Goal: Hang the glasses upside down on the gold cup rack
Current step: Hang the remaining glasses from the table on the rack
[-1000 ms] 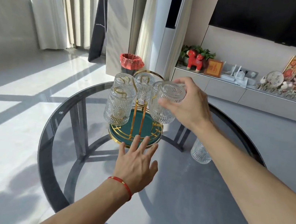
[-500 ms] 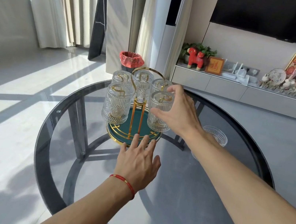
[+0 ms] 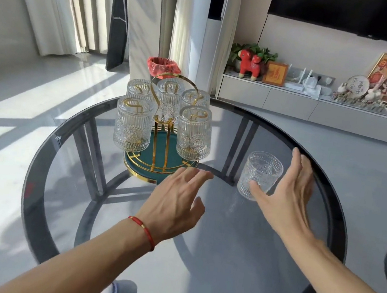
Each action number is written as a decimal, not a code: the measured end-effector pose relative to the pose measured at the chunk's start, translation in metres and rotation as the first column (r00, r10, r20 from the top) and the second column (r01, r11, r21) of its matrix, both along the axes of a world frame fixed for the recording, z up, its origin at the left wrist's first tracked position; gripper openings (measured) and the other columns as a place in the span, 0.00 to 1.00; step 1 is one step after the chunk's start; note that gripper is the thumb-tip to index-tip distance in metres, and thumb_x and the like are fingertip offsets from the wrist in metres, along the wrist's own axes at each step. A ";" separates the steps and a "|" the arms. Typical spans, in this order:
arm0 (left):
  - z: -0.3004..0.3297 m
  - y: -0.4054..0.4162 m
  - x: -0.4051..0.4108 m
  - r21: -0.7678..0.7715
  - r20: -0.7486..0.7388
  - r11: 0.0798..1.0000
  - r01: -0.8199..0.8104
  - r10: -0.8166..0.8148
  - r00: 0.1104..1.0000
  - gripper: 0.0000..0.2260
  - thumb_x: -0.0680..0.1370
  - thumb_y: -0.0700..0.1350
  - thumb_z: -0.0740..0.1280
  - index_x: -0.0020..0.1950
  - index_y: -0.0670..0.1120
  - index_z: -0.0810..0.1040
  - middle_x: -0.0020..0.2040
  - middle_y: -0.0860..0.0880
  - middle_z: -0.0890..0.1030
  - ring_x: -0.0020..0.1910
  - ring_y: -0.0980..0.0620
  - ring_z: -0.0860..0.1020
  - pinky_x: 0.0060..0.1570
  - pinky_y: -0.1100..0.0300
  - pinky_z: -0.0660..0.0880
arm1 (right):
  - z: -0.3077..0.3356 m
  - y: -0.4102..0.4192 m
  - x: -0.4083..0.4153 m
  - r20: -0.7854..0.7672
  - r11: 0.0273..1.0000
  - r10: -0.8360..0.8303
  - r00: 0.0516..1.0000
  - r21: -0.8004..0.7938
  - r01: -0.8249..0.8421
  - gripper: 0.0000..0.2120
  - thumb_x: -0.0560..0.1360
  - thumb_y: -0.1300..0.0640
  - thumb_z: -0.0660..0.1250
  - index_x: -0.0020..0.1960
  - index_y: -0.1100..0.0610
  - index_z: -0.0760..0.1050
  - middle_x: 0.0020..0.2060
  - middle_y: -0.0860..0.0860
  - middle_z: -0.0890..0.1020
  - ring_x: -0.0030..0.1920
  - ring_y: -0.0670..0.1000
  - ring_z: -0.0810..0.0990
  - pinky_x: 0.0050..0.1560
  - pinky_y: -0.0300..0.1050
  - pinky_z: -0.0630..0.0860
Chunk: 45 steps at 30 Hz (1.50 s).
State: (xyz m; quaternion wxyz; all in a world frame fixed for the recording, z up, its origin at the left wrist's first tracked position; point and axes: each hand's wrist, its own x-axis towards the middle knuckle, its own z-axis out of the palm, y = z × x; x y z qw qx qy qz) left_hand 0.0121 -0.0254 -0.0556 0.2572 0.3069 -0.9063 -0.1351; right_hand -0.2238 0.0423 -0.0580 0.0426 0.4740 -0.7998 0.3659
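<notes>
One loose glass [image 3: 259,175] stood upright on the glass table [image 3: 220,263], right of the gold cup rack [image 3: 162,139]. The right hand [image 3: 288,195] was spread wide around it, thumb touching the base; the left hand [image 3: 174,201] hovered open, empty. Risk: ribbed glass could slip during inversion, or strike hung glasses. Count: five hung, one loose.

red bin [image 3: 163,66] behind round glass table [image 3: 40,173].
</notes>
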 end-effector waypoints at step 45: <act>-0.002 -0.036 0.061 0.185 0.018 0.928 -0.323 0.326 0.945 0.14 0.75 0.43 0.69 0.60 0.43 0.84 0.61 0.45 0.83 0.64 0.44 0.75 0.64 0.58 0.68 | 0.150 -0.055 0.118 -0.002 0.854 0.512 0.859 -0.109 -0.509 0.35 0.65 0.34 0.74 0.68 0.45 0.73 0.58 0.46 0.83 0.59 0.49 0.80 0.59 0.53 0.79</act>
